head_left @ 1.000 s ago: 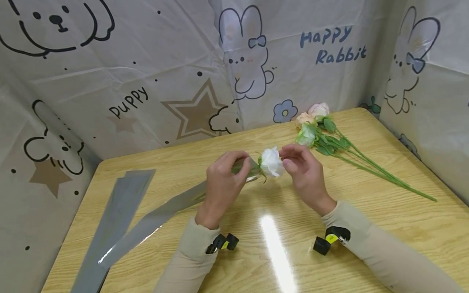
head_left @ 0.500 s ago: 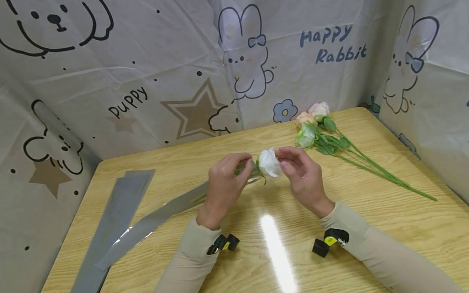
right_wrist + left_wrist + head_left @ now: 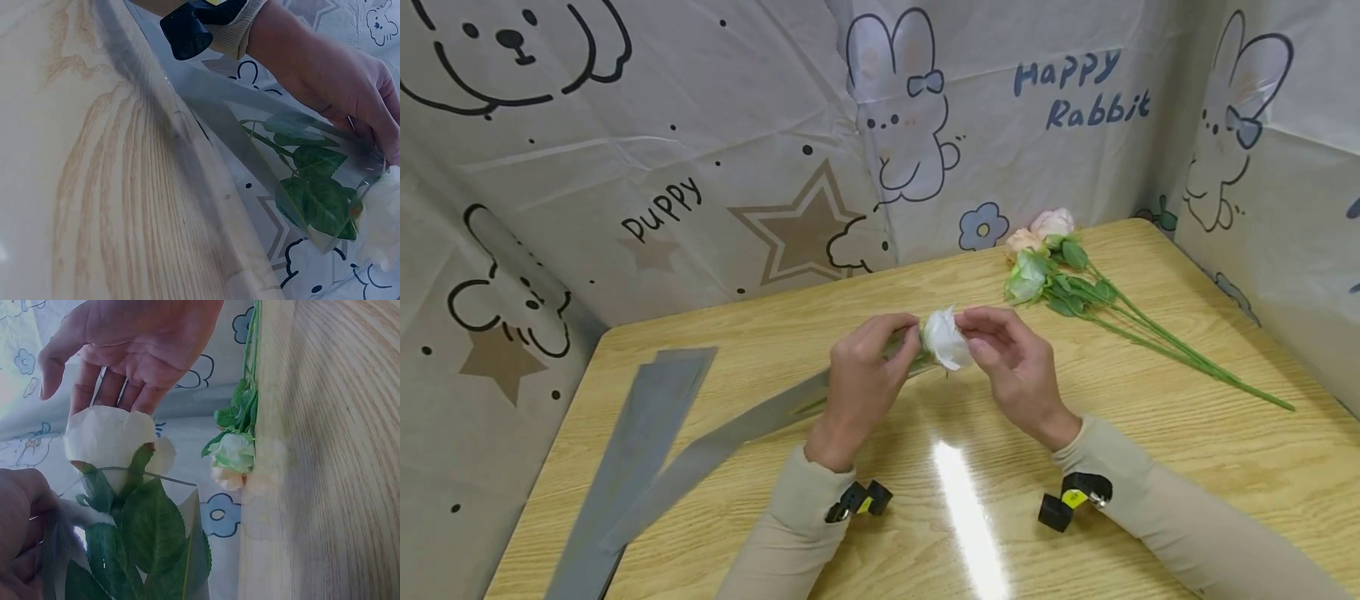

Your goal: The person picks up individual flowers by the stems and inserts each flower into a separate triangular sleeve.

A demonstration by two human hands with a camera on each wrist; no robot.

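A white artificial rose (image 3: pixel 947 340) lies with its stem and green leaves (image 3: pixel 153 522) inside a long clear plastic flower sleeve (image 3: pixel 722 446). Its bloom sticks out at the sleeve's mouth. My left hand (image 3: pixel 868 379) pinches the rim of the sleeve beside the bloom, as the right wrist view also shows. My right hand (image 3: pixel 1022 371) is on the bloom's other side. Its extended fingers (image 3: pixel 87 384) touch the petals from behind, and the thumb stands apart from them in the left wrist view. The lower stem is hard to make out through the plastic.
Several flat grey-looking plastic sleeves (image 3: pixel 625 467) lie stacked at the table's left. At the back right lie loose artificial roses, one green-white (image 3: pixel 1027 277), with long stems (image 3: pixel 1180 354). Printed cloth walls (image 3: pixel 760 125) border the wooden table (image 3: pixel 925 517).
The white bloom has shifted slightly left, closer to the sleeve's mouth and my left hand. My right hand has moved left and a little down with it. My left hand has barely moved.
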